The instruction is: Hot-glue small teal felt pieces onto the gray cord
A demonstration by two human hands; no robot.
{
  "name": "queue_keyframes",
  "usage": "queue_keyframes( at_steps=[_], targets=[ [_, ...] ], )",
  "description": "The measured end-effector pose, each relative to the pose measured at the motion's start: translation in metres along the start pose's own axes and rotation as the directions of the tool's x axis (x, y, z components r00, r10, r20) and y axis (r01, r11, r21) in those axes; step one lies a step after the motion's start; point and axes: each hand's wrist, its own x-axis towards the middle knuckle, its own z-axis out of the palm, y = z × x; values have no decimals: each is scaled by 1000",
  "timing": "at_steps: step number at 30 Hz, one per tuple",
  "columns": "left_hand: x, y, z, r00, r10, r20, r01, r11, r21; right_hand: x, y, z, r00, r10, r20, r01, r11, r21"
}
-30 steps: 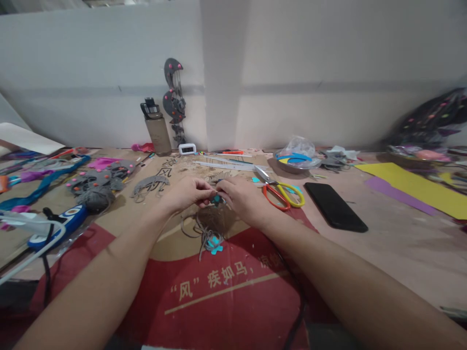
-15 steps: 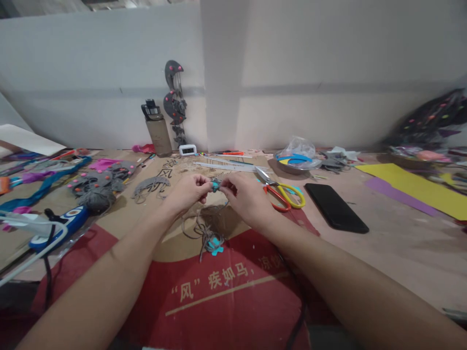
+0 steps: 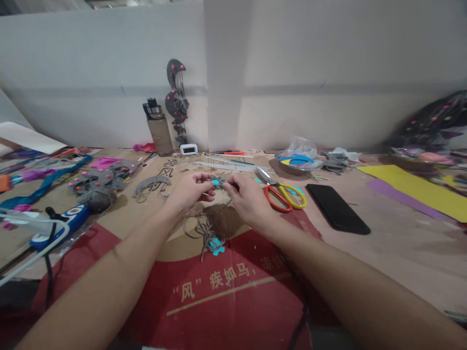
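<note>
Between my hands is a small turquoise piece (image 3: 216, 183) with grey yarn around it, held above the cardboard. My left hand (image 3: 193, 192) pinches its left side with thumb and fingers. From the right, my right hand (image 3: 246, 197) closes its fingertips on the grey yarn at the piece's other side. A loose tangle of grey yarn (image 3: 207, 232) lies below on the cardboard sheet (image 3: 233, 311), with a turquoise cutout (image 3: 218, 247) in it. Right of my right hand rest scissors (image 3: 280, 194) with one red and one yellow handle.
A black phone (image 3: 337, 208) lies at the right, near yellow paper (image 3: 416, 184). Behind stand a bottle (image 3: 159, 131), a small white clock (image 3: 188, 149) and a bowl (image 3: 299, 167) with a plastic bag. At left are a grey yarn ball (image 3: 98, 199) and a blue-and-white object (image 3: 69, 226).
My right fingers have shifted slightly right, away from the left hand, and more of the turquoise piece and yarn shows between them. The view has moved a little.
</note>
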Motion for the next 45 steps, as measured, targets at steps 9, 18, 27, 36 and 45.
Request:
queue_keyframes(
  at_steps=[9,18,27,36,45],
  targets=[
    [-4,1,4,999,-34,19,35,996,-80,2,3,3,1000,-6,31,10,994,-110],
    [-9,4,7,1000,21,-4,-21,998,-65,2,2,0,1000,-8,11,9,997,-78],
    [-9,4,12,997,34,72,-17,976,-215,1,4,1,1000,-8,-23,9,999,32],
    [-7,1,8,984,7,177,24,984,-176,1,5,1,1000,-7,-27,8,1000,24],
    [-7,-1,9,990,-1,141,16,994,-104,0,5,2,998,-61,-16,60,996,-64]
  ],
)
